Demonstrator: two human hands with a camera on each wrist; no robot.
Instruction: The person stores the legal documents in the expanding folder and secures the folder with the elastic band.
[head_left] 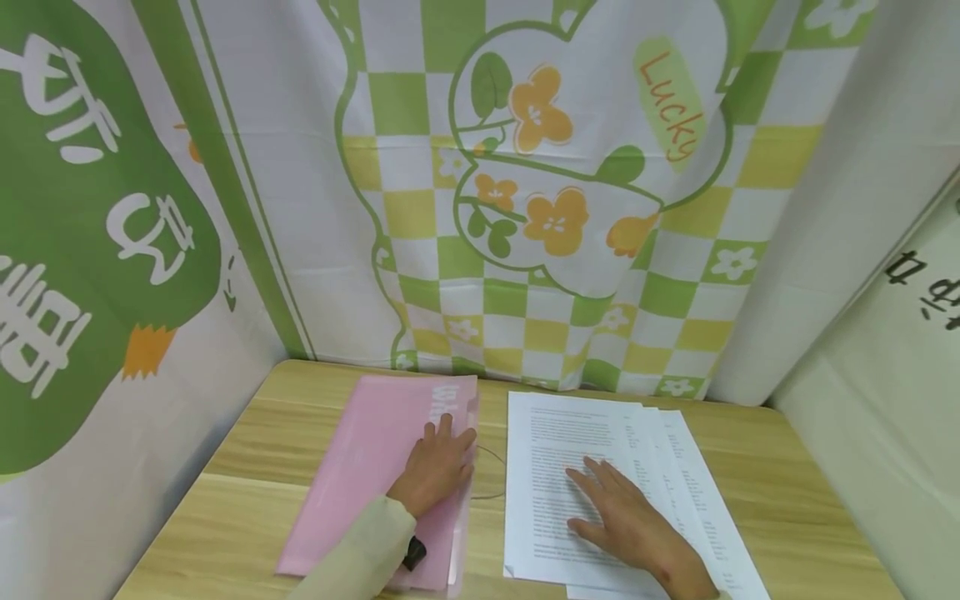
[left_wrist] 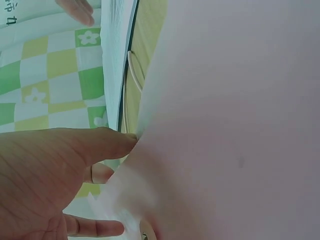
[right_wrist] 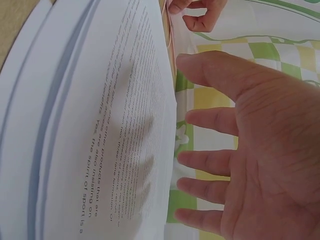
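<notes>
In the head view, a pink translucent document folder point(head_left: 352, 467) lies on the left of the wooden table. My left hand point(head_left: 438, 462) touches it near its right edge, fingers loosely bent; the left wrist view has the thumb point(left_wrist: 112, 143) at the folder's edge point(left_wrist: 155, 120). Printed paper sheets point(head_left: 562, 517) lie to the right, overlapping in a loose stack. Above the top sheet point(right_wrist: 115, 115) my right hand point(head_left: 622, 517) is spread, fingers straight, casting a shadow on the text. In the right wrist view its palm and fingers point(right_wrist: 207, 165) hold nothing.
A thin cord loop point(head_left: 491, 472) sits between folder and sheets. Part of a small black object point(head_left: 414, 552) shows by my left wrist. A checked, flowered curtain point(head_left: 525, 317) hangs along the table's back edge, and more printed cloth point(head_left: 225, 350) stands at the sides.
</notes>
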